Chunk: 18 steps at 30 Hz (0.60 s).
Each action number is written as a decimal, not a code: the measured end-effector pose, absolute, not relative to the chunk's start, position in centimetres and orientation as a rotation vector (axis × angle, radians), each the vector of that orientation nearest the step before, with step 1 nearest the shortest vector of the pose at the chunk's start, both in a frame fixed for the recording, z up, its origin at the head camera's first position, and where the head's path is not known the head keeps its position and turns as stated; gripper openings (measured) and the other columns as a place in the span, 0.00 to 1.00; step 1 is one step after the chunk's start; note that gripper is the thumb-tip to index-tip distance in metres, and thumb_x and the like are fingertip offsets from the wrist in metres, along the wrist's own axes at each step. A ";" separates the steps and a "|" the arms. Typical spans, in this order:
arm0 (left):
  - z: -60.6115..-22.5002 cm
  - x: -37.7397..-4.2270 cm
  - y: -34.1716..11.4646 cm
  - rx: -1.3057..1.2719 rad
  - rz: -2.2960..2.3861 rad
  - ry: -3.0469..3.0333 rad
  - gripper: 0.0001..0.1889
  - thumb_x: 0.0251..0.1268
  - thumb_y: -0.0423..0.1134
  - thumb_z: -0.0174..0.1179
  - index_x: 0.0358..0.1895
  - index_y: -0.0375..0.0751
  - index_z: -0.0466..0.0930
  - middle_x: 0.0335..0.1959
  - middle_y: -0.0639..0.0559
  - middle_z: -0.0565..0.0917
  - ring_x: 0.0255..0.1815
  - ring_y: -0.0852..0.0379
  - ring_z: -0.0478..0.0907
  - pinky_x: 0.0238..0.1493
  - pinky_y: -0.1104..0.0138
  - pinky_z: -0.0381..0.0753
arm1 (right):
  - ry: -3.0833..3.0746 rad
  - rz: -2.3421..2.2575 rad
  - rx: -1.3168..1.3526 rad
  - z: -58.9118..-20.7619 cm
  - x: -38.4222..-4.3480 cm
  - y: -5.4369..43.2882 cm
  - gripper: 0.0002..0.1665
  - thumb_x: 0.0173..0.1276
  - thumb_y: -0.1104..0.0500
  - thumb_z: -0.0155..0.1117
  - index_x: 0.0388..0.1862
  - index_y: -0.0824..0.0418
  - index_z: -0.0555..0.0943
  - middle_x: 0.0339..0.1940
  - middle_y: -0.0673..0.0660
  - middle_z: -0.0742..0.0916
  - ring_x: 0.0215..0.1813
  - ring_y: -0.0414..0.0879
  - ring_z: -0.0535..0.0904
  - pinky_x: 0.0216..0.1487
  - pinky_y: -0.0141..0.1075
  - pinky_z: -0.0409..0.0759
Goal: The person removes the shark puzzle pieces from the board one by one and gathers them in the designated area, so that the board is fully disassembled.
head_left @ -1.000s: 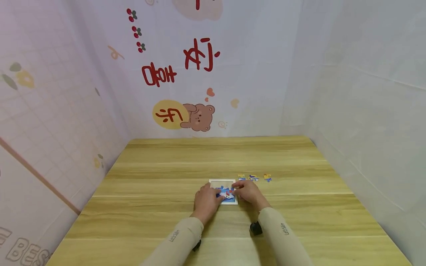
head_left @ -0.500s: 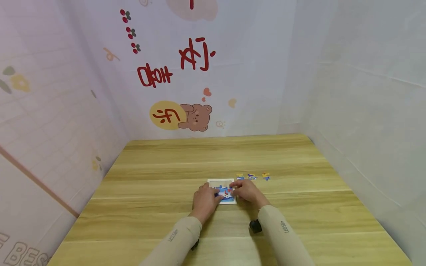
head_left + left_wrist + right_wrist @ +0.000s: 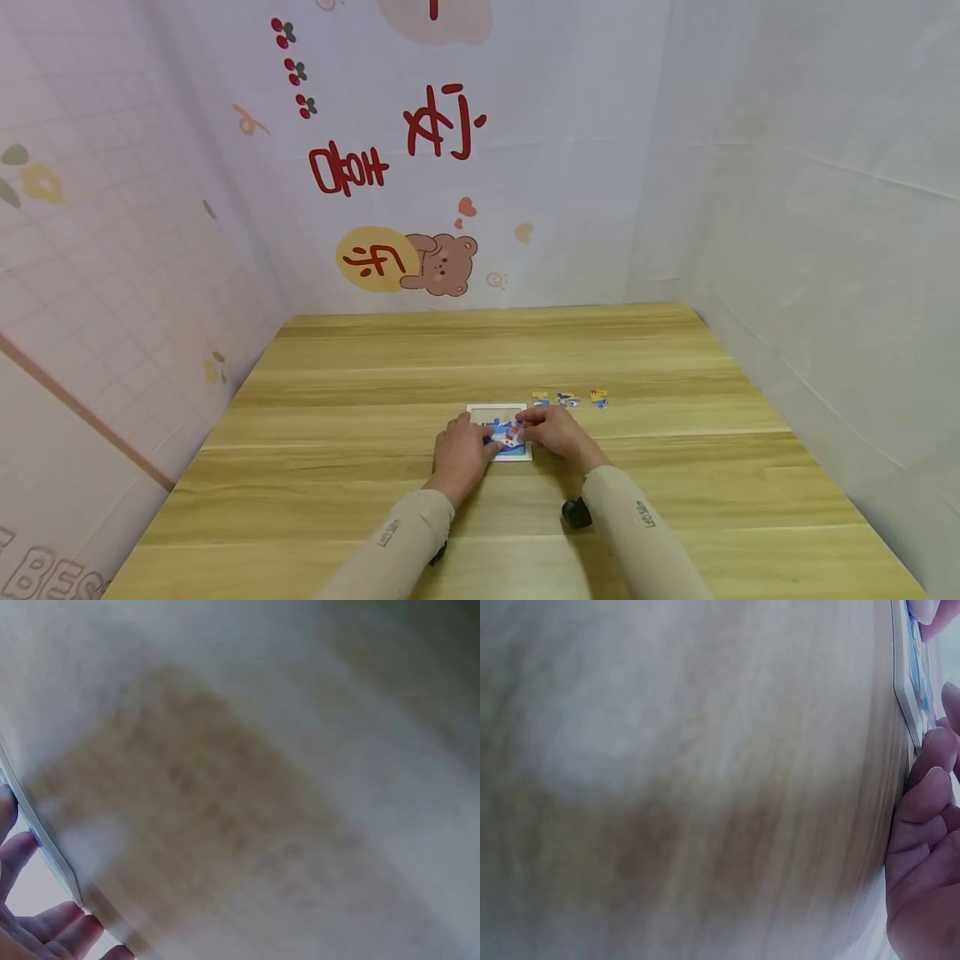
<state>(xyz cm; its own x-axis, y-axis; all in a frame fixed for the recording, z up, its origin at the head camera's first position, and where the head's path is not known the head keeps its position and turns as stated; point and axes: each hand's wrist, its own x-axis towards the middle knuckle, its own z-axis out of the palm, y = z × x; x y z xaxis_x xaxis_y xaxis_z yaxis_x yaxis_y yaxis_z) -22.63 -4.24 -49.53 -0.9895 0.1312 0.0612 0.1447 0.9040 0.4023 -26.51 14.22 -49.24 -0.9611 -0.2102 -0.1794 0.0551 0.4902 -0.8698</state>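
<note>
A white-rimmed jigsaw tray lies on the table, its near part filled with blue picture pieces and its far part bare. My left hand rests at the tray's left side. Its thumb and forefinger press on the picture, while the other fingers lie along the tray's edge in the left wrist view. At the right rim, my right hand pinches a puzzle piece with red on it, mostly covered by thumb and forefinger. Curled lower fingers sit beside the tray corner in the right wrist view.
Three loose yellow-and-blue puzzle pieces lie beyond my right hand: one near the tray, one in the middle and one farther right. The wooden table meets printed cloth walls at the back and sides.
The head view has shifted slightly. Both hands keep nearly the same position on the tray, with only tiny finger movement at the right rim.
</note>
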 end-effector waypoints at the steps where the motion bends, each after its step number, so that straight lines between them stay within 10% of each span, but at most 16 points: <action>1: -49.5 -22.6 -4.2 -0.219 -0.642 -3.034 0.18 0.62 0.51 0.68 0.52 0.47 0.88 0.57 0.38 0.78 0.58 0.39 0.74 0.54 0.46 0.74 | 2.476 -1.466 -0.141 -49.3 -26.5 14.2 0.16 0.62 0.69 0.68 0.50 0.65 0.85 0.34 0.52 0.83 0.30 0.42 0.73 0.30 0.32 0.71; 18: -49.3 -23.2 -3.0 -0.147 -0.509 -3.078 0.19 0.59 0.57 0.69 0.38 0.44 0.89 0.36 0.46 0.78 0.38 0.47 0.74 0.40 0.52 0.77 | 2.436 -1.438 -0.096 -48.3 -26.4 13.7 0.16 0.63 0.70 0.63 0.51 0.69 0.83 0.29 0.52 0.79 0.27 0.42 0.71 0.29 0.31 0.68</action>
